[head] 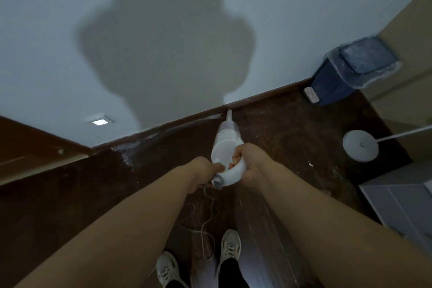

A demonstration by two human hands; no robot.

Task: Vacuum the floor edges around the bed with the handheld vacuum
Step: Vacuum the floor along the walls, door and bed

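A view looking down from a person's head at a dark wooden floor (292,138) that meets a pale wall (58,42). One white handheld vacuum (225,145) is held out in front, its narrow nozzle (229,115) pointing at the skirting board (187,121) where floor and wall meet; the tip is at or just beside that edge. Two bare hands hold the vacuum. The right hand (251,163) is curled round the curved white handle. The left hand (203,170) grips the rear end of the handle, where one thin cord (205,224) leaves the vacuum and trails in loops on the floor towards the person's feet. Two light-coloured lace-up shoes (230,246) stand at the bottom edge of the view. One dark blue pedal bin (346,70) with a plastic liner sits in the far right corner of the floor, against the wall. One round white lamp base (360,146) with a thin pole rests on the floor near the right edge. A wooden panel (30,147) stands at the left edge. The person's shadow (163,42) falls large on the wall. One small lit square (99,122) shows low on the wall.
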